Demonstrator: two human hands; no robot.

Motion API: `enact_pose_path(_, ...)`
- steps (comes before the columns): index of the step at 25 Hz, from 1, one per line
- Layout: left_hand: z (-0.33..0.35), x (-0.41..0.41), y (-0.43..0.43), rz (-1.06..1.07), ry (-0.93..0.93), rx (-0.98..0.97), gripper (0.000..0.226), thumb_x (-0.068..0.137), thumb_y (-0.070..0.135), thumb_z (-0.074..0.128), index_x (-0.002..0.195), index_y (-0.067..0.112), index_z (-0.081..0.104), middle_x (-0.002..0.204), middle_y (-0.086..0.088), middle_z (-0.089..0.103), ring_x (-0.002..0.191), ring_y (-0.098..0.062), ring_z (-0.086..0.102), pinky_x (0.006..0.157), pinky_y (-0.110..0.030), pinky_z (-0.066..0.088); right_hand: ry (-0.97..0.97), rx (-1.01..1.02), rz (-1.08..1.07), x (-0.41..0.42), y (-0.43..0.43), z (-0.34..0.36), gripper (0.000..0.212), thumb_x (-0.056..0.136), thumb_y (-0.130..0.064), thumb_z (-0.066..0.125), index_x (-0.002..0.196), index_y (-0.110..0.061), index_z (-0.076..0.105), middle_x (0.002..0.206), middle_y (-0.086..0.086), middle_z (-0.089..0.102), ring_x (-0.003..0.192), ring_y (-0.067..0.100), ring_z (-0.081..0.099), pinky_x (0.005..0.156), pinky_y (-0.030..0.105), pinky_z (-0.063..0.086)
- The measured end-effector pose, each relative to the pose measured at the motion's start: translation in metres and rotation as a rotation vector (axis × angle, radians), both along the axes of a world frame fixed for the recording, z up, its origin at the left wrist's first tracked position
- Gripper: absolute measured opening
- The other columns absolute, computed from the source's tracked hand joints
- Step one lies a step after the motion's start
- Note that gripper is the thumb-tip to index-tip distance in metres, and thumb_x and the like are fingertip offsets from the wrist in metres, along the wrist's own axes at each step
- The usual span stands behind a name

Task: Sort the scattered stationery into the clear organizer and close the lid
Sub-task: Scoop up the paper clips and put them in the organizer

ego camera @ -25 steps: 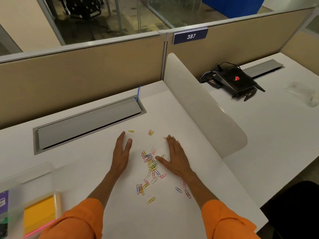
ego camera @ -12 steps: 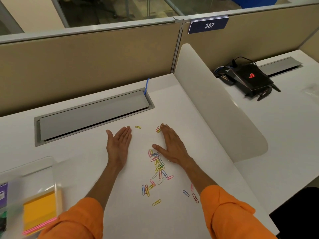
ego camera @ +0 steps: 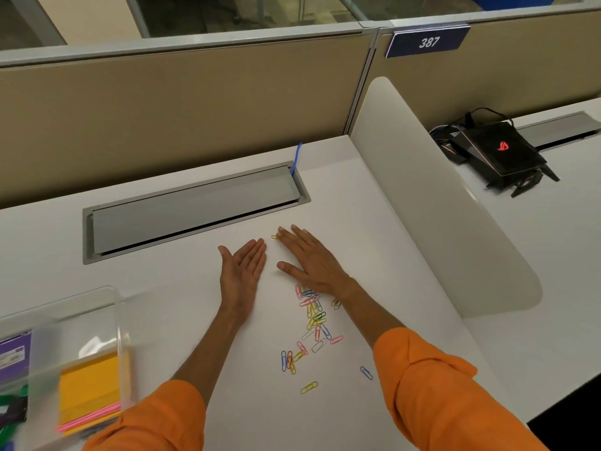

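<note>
Coloured paper clips (ego camera: 313, 320) lie scattered in a loose line on the white desk (ego camera: 182, 320). My right hand (ego camera: 310, 260) lies flat, palm down, at the far end of that line, its fingertips touching a yellow clip (ego camera: 274, 237). My left hand (ego camera: 242, 271) rests on its edge just left of it, palm turned toward the right hand, fingers straight. The clear organizer (ego camera: 65, 362) sits at the near left with its lid raised. It holds yellow sticky notes (ego camera: 89, 392) and purple and green items.
A grey cable tray (ego camera: 192, 209) is sunk into the desk behind my hands, with a blue cable (ego camera: 296, 157) at its right end. A white curved divider (ego camera: 432, 203) bounds the desk on the right. A black device (ego camera: 500, 154) sits on the neighbouring desk.
Both hands have slid away from me across the desk and closer together. The left hand has turned from palm down onto its edge. The clips now trail behind the right hand.
</note>
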State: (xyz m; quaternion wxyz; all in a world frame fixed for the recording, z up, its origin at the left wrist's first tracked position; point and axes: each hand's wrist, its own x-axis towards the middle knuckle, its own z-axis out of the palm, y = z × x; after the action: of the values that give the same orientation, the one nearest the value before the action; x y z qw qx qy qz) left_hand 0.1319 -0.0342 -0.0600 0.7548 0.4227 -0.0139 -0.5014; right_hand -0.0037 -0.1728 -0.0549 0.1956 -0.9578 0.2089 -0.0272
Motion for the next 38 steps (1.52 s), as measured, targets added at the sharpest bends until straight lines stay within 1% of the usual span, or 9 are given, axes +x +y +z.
enact_pose_path(8, 0.003, 0.000, 0.003, -0.008, 0.026, 0.000, 0.082, 0.090, 0.067, 0.034, 0.138, 0.002, 0.046, 0.137, -0.013, 0.058, 0.128, -0.024, 0.055, 0.111, -0.039, 0.039, 0.010, 0.045, 0.145, -0.014, 0.007, -0.001, 0.057, 0.103, -0.047, 0.031, 0.154, -0.026, 0.018, 0.162, -0.009, 0.016, 0.150, 0.005, 0.000, 0.124, 0.029, 0.005)
enact_pose_path(16, 0.011, -0.018, 0.025, -0.034, 0.044, 0.026, 0.081, 0.091, 0.066, 0.034, 0.137, 0.000, 0.046, 0.137, -0.015, 0.058, 0.128, -0.025, 0.055, 0.113, -0.041, 0.037, -0.025, 0.136, 0.184, -0.079, 0.046, 0.004, 0.061, 0.101, -0.049, 0.038, 0.153, -0.023, 0.021, 0.162, -0.010, 0.016, 0.150, 0.005, 0.007, 0.124, 0.031, 0.012)
enact_pose_path(23, 0.017, -0.050, 0.057, -0.137, -0.140, 0.137, 0.076, 0.090, 0.064, 0.038, 0.133, 0.002, 0.051, 0.132, -0.011, 0.063, 0.125, -0.020, 0.058, 0.114, -0.043, 0.036, -0.028, 0.112, 0.118, -0.108, 0.085, 0.011, 0.066, 0.099, -0.054, 0.042, 0.154, -0.024, 0.020, 0.162, -0.011, 0.016, 0.149, 0.003, 0.008, 0.123, 0.030, 0.015)
enact_pose_path(25, 0.018, -0.060, 0.068, -0.188, -0.278, 0.176, 0.064, 0.095, 0.056, 0.039, 0.132, 0.006, 0.053, 0.132, -0.008, 0.063, 0.125, -0.018, 0.058, 0.114, -0.046, 0.036, -0.032, 0.101, 0.103, -0.116, 0.096, 0.012, 0.067, 0.098, -0.056, 0.042, 0.153, -0.024, 0.021, 0.162, -0.011, 0.016, 0.149, 0.003, 0.009, 0.123, 0.031, 0.017)
enact_pose_path(27, 0.019, -0.072, 0.082, -0.275, -0.559, 0.233, 0.043, 0.099, 0.047, 0.044, 0.131, 0.020, 0.056, 0.132, 0.002, 0.063, 0.124, -0.012, 0.057, 0.112, -0.047, 0.040, -0.021, 0.093, 0.092, -0.123, 0.105, 0.015, 0.067, 0.098, -0.059, 0.040, 0.153, -0.025, 0.021, 0.162, -0.012, 0.014, 0.148, 0.001, 0.008, 0.123, 0.032, 0.019)
enact_pose_path(29, 0.017, -0.083, 0.099, -0.379, -0.852, 0.280, 0.042, 0.094, 0.052, 0.052, 0.133, 0.037, 0.051, 0.137, 0.017, 0.056, 0.127, -0.002, 0.052, 0.111, -0.040, 0.042, -0.027, 0.095, 0.066, -0.128, 0.109, 0.022, 0.068, 0.097, -0.060, 0.039, 0.153, -0.027, 0.021, 0.161, -0.015, 0.013, 0.148, -0.001, 0.007, 0.122, 0.032, 0.020)
enact_pose_path(31, 0.012, -0.092, 0.119, -0.487, -1.180, 0.282, 0.062, 0.091, 0.057, 0.055, 0.146, 0.039, 0.033, 0.151, 0.023, 0.037, 0.138, 0.001, 0.036, 0.116, -0.032, 0.033, -0.070, 0.099, 0.002, -0.138, 0.112, 0.029, 0.069, 0.096, -0.060, 0.041, 0.153, -0.029, 0.019, 0.162, -0.016, 0.011, 0.149, 0.001, 0.007, 0.122, 0.033, 0.021)
enact_pose_path(34, -0.001, -0.099, 0.149, -0.550, -1.732, 0.316, 0.094, 0.086, 0.067, 0.053, 0.155, 0.021, 0.009, 0.163, 0.010, 0.011, 0.150, -0.009, 0.013, 0.121, -0.033, 0.012, -0.113, 0.093, -0.156, -0.171, 0.114, 0.033, 0.078, 0.094, -0.063, 0.044, 0.155, -0.028, 0.009, 0.163, -0.015, 0.005, 0.150, 0.006, 0.004, 0.123, 0.035, 0.017)
enact_pose_path(38, -0.004, -0.104, 0.164, -0.664, -1.924, 0.433, 0.119, 0.075, 0.084, 0.046, 0.154, 0.007, 0.002, 0.165, -0.002, 0.002, 0.152, -0.017, 0.005, 0.120, -0.043, 0.008, -0.019, 0.039, -0.381, -0.221, 0.129, 0.019, 0.102, 0.084, -0.076, 0.045, 0.155, -0.020, -0.001, 0.164, -0.009, -0.003, 0.151, 0.009, -0.002, 0.123, 0.033, 0.006)
